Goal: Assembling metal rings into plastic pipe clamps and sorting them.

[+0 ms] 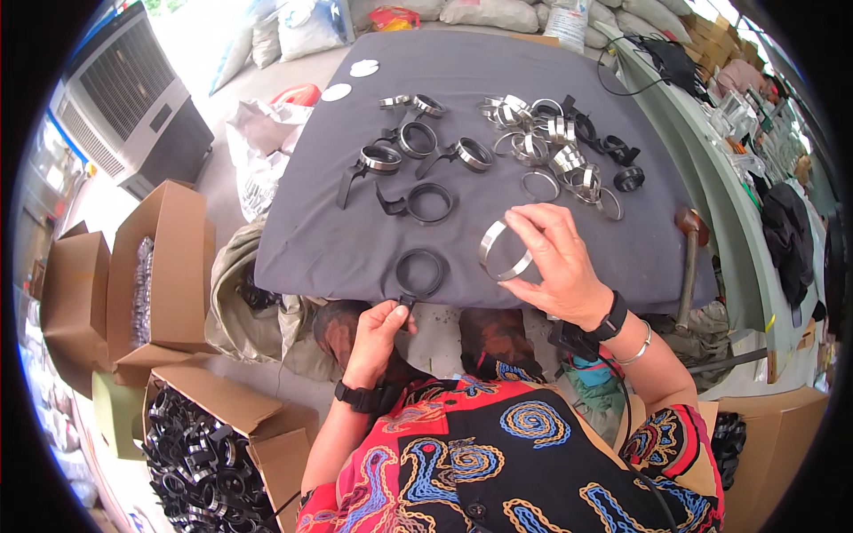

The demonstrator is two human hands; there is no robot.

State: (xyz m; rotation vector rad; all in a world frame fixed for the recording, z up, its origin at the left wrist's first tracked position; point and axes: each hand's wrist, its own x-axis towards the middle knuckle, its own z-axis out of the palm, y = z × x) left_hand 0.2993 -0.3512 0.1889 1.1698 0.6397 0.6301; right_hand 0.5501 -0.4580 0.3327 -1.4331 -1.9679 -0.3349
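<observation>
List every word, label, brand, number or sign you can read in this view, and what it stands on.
No text is readable.
White sack, upper left: blue print, too blurred.
White sack, top right of centre: faint print, too small.
Black ring in the left hand: none visible.
Metal ring in the right hand: none visible.

The left forearm (333,444) rises from the lower edge and leans slightly right, ending in the left hand (376,333), whose thumb and fingers are pinched together. The right forearm (662,369) slants up and leftward. The right hand (562,258) is higher and farther forward, its thumb (522,290) and fingers (530,233) curved in a wide grip pointing left.
</observation>
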